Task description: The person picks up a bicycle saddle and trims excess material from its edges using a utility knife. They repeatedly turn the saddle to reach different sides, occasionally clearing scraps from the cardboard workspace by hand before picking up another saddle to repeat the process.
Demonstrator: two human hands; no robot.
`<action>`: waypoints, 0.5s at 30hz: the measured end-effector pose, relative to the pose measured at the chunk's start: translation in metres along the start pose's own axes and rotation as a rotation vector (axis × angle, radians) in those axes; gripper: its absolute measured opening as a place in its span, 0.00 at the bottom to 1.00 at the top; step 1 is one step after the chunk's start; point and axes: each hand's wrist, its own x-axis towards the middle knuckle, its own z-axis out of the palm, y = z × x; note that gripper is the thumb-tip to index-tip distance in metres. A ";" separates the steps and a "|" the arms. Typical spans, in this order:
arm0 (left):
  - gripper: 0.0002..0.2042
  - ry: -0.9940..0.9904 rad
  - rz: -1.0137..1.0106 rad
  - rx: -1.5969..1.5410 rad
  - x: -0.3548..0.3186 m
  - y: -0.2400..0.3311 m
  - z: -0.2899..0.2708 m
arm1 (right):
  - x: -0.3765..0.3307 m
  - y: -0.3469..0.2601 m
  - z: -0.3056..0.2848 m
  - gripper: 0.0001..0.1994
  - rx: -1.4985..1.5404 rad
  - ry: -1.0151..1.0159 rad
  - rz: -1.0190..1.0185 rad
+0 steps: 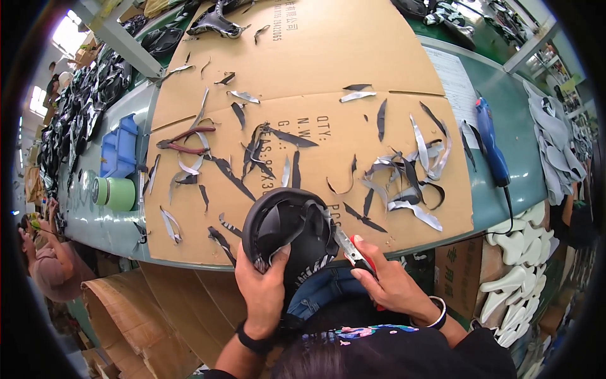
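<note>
Clamped on the rim of a black helmet shell, the left hand holds it open side up at the near edge of the bench, thumb hooked inside and fingers underneath. Closed around red-handled scissors, the right hand sets the blades against the shell's right rim, just beside the left thumb's hold.

Beyond the held shell spreads a large sheet of brown cardboard, covering most of the green workbench. Left of and below the grip, more cardboard curls down off the bench edge. Far right of the hands, white moulded pieces sit stacked in a pile. Up and to the right, well apart from the scissors, a blue power tool lies on the bench with its black cord trailing down. Left of the shell, well apart, stand a blue tray and a green tape roll. Farther up and left on the cardboard lie red-handled pliers. Black and silver trimmed strips scatter over the cardboard, thickest just beyond the right hand.
</note>
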 end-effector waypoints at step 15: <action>0.18 0.221 0.590 0.495 -0.055 -0.024 0.024 | 0.032 -0.011 -0.003 0.35 0.200 0.423 -0.292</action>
